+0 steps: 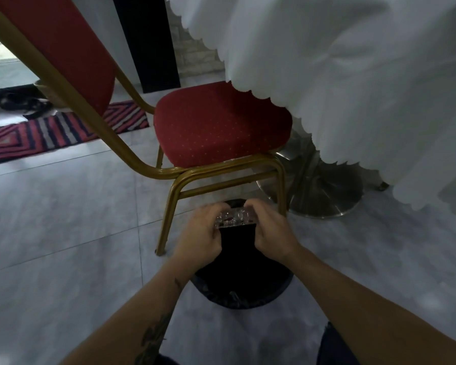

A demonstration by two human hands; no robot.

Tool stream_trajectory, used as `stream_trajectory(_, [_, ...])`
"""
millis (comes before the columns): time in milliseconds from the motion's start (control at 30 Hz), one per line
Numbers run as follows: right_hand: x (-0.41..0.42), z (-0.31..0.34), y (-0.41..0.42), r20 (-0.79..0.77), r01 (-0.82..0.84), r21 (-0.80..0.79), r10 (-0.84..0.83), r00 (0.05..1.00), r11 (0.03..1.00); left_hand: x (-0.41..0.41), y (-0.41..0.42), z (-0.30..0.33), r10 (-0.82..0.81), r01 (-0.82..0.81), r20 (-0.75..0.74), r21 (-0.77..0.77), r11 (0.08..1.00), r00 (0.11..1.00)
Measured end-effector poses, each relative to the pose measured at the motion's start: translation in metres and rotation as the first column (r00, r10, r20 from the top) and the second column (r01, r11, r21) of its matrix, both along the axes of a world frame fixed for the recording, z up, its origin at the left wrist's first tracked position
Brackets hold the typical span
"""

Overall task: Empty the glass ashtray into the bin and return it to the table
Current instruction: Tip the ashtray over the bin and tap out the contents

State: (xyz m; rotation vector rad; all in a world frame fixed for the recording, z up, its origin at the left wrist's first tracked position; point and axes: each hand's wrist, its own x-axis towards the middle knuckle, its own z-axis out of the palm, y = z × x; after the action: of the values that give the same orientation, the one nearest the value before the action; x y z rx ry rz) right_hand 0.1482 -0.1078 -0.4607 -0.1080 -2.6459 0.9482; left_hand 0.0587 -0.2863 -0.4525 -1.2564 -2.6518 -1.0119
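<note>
Two hands, left hand (199, 233) and right hand (270, 230), clasp the glass ashtray (234, 218) by its opposite ends, its long axis running left-right between them, directly above the dark bin (237, 291) by the chair (221, 133).

Bare forearms, tattooed left forearm (153, 335)

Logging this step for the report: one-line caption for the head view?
Both hands, left and right, hold the glass ashtray over the black bin beside a red chair.
</note>
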Motion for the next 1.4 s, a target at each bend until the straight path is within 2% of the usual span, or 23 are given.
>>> stream_trajectory(100, [0.004,0.001,0.001,0.009,-0.026,0.123,0.025,1.0,0.992,0.001,-0.003,-0.002,-0.042,0.04,-0.053,-0.034,0.999,0.998])
stream_trajectory(267, [0.004,-0.006,0.007,0.04,-0.081,0.233,0.074,0.996,0.969,0.001,-0.007,-0.005,-0.124,0.103,-0.181,-0.12,0.987,0.976])
stream_trajectory(467, [0.004,-0.006,0.012,-0.034,-0.099,0.269,0.112,0.993,0.958,-0.002,-0.007,0.002,-0.224,0.177,-0.33,-0.166,0.97,0.917])
stream_trajectory(600, [-0.001,0.001,0.015,-0.123,-0.124,0.314,0.17,0.978,0.941,-0.008,-0.006,0.007,-0.253,0.207,-0.447,-0.149,0.967,0.858])
stream_trajectory(767, [-0.002,0.014,0.02,-0.167,-0.159,0.363,0.232,0.958,0.918,-0.016,-0.008,0.012,-0.295,0.212,-0.587,-0.208,0.955,0.754])
stream_trajectory(1133, [-0.003,0.027,0.03,-0.161,-0.142,0.428,0.229,0.96,0.893,-0.022,-0.003,0.027,-0.321,0.215,-0.623,-0.242,0.946,0.714])
stream_trajectory(1300, [-0.003,0.031,0.031,-0.15,-0.166,0.446,0.256,0.955,0.88,-0.018,-0.003,0.027,-0.304,0.209,-0.617,-0.224,0.952,0.726])
stream_trajectory(1400, [-0.002,0.034,0.031,-0.137,-0.181,0.417,0.259,0.956,0.891,-0.014,-0.003,0.027,-0.274,0.197,-0.581,-0.194,0.961,0.766])
